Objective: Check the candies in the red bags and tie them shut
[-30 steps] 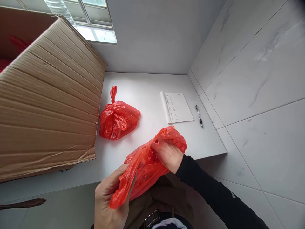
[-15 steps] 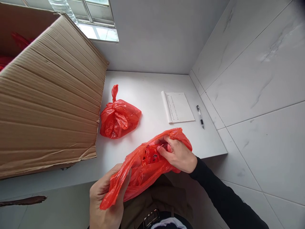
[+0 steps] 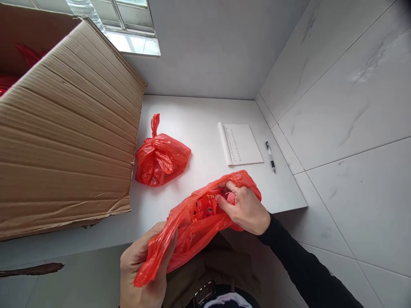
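Note:
A red plastic bag [image 3: 189, 252] is held with its mouth spread, over the front edge of the white table. My left hand [image 3: 141, 265] grips the bag's left end, thumb inside the mouth and fingers outside. My right hand [image 3: 247, 209] reaches into the right side of the mouth with curled fingers; what they pinch is hidden. Red printed packets [image 3: 205, 207] with dark and yellow lettering show inside, left of my right thumb. Something pink [image 3: 230, 197] shows beside my right fingers. A second red bag [image 3: 163, 158], knotted at the top, sits on the table behind.
A large open cardboard box [image 3: 70, 128] stands at the left, with red bags [image 3: 8, 81] inside. A notepad [image 3: 244, 145] with a handwritten list and a pen [image 3: 270, 157] lie on the white table [image 3: 205, 115]. A tiled wall [image 3: 353, 107] bounds the right side.
My right hand has shifted slightly right and down at the bag's mouth. A dark-printed piece by its fingers is no longer visible. My left hand keeps its grip.

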The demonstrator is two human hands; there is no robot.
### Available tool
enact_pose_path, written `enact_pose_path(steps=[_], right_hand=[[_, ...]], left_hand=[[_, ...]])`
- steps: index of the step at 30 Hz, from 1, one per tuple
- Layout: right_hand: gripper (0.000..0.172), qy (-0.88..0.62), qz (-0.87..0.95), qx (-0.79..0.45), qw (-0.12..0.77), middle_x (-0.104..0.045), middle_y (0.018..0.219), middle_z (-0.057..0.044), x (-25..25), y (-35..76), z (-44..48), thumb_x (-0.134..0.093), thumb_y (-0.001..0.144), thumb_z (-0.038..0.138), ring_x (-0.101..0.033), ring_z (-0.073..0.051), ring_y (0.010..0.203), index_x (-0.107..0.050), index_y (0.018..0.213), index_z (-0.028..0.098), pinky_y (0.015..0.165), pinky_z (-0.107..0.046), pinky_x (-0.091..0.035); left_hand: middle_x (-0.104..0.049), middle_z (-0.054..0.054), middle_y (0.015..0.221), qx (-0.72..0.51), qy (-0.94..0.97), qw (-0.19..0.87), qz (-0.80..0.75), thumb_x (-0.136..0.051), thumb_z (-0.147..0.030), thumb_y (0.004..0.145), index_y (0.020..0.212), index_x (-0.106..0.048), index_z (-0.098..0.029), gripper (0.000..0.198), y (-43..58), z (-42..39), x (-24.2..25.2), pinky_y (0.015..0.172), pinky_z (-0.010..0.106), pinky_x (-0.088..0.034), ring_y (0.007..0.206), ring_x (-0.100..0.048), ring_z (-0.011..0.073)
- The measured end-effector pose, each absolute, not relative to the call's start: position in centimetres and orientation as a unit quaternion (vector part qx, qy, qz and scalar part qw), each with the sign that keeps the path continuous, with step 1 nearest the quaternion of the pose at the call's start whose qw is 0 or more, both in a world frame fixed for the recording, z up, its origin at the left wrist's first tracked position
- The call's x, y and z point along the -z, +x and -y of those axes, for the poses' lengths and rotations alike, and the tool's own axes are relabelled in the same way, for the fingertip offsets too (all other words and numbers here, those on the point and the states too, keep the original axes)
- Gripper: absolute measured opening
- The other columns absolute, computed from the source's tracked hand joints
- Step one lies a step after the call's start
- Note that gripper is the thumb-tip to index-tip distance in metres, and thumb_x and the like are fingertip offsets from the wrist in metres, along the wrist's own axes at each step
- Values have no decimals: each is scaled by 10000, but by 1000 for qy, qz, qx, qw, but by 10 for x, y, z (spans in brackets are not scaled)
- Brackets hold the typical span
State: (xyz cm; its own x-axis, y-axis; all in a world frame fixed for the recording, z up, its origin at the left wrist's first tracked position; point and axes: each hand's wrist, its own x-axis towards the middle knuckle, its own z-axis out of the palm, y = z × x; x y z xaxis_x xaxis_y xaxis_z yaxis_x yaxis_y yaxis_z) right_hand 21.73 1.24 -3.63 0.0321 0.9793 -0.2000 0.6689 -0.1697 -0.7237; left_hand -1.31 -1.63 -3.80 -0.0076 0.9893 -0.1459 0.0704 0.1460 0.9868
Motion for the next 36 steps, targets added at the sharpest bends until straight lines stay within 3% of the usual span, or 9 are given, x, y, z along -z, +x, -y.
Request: enact_pose_path(steps=[4,8,11,15,21,24,27,32,36], right_hand=[[195,-710,648,-245,128,-527,522,47,41,217,-10,-465,985,291,-528,-153,457,-634,943,204,496,-282,-345],[278,-706,690,-163,9,-706,967,-134,47,210,-9,-405,1017,271,-673,-258,770,-661,1003,163,608,-336,-448],[242,-657,739,-145,18,-649,1171,-147,52,201,-11,-469,961,143,-623,-289,1024,-647,1124,167,822,-376,-495],[293,-617,771,-156,2,-638,1135,-168,64,192,-16,-676,857,243,-566,-336,1071,-639,1122,125,928,-463,-471],[202,-626,754,-197,23,-669,1087,-98,60,199,-15,-649,860,184,-643,-256,966,-610,1058,172,788,-346,-488],[224,-652,719,-235,48,-712,1012,-43,45,207,-9,-563,937,180,-698,-200,792,-580,1158,213,609,-289,-429],[249,-667,713,-212,42,-732,970,-27,34,212,-5,-519,973,204,-711,-206,719,-595,1206,249,553,-305,-380],[200,-650,737,-183,2,-739,941,-24,33,211,-3,-505,969,241,-713,-235,759,-659,1096,250,545,-332,-383],[260,-635,751,-179,-25,-687,1139,-85,40,200,-7,-466,1010,348,-679,-257,920,-658,1137,226,531,-318,-399]], left_hand=[[-766,51,851,-456,467,532,-539,-826,-393,715,755,-797,-215,185,-11,16,39,719,319,-601,824,-713,284],[-777,61,834,-456,475,547,-516,-841,-393,694,808,-819,-238,193,-11,14,43,700,308,-597,788,-716,274],[-779,66,856,-447,483,550,-514,-838,-375,704,836,-825,-238,191,-11,12,44,665,280,-582,799,-710,270],[-757,45,884,-433,478,565,-515,-821,-333,738,916,-818,-247,198,-11,12,44,734,274,-565,835,-690,257],[-703,-2,853,-424,441,597,-520,-766,-320,809,922,-791,-253,133,-19,13,50,701,226,-512,722,-596,171],[-678,1,798,-429,430,593,-529,-755,-357,825,939,-784,-243,164,-23,12,51,776,243,-518,802,-622,202],[-682,10,813,-436,422,591,-532,-775,-378,806,898,-783,-228,176,-23,11,50,758,251,-518,823,-638,217],[-669,-8,736,-449,402,596,-530,-813,-383,761,868,-787,-214,202,-17,9,45,685,232,-522,707,-632,178],[-674,-8,677,-494,325,586,-554,-887,-379,625,788,-783,-200,264,-11,6,39,591,239,-555,698,-677,217]])
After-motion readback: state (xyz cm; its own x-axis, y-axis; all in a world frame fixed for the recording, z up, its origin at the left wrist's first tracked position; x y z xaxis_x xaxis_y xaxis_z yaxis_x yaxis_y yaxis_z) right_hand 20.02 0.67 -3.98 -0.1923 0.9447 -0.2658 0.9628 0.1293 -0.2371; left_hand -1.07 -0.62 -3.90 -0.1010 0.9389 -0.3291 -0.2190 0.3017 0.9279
